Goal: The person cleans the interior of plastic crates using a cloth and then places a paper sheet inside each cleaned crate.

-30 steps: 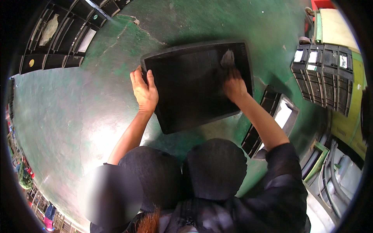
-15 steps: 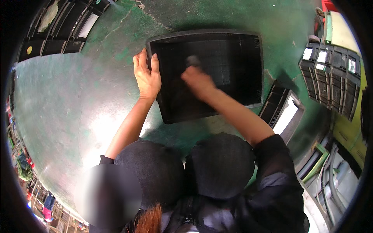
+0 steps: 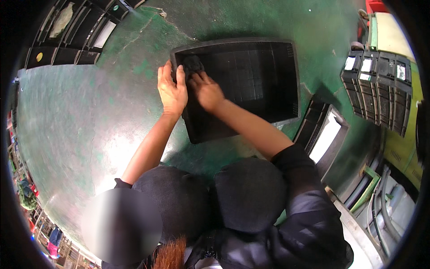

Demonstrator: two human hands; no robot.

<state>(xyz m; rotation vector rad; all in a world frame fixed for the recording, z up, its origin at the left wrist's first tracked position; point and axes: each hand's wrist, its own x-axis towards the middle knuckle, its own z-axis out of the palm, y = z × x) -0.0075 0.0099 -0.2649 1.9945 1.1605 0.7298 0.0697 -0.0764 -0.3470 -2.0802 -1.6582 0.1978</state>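
The shallow black plastic crate (image 3: 251,85), rectangular with a gridded base, is laid flat on the green painted floor (image 3: 80,125). Its near-left rim is gripped by the left hand (image 3: 171,92). Just inside that corner, a small dark cloth (image 3: 193,65) is pressed down under the right hand (image 3: 207,91). Wiping of the crate's inside is judged to be in hand; fresh strokes across its unreached base seem called for next.

Black tray (image 3: 251,85) with a gridded bottom, dark cloth (image 3: 193,65) in it, on a worn green floor (image 3: 80,125); black crates (image 3: 380,85) far right.
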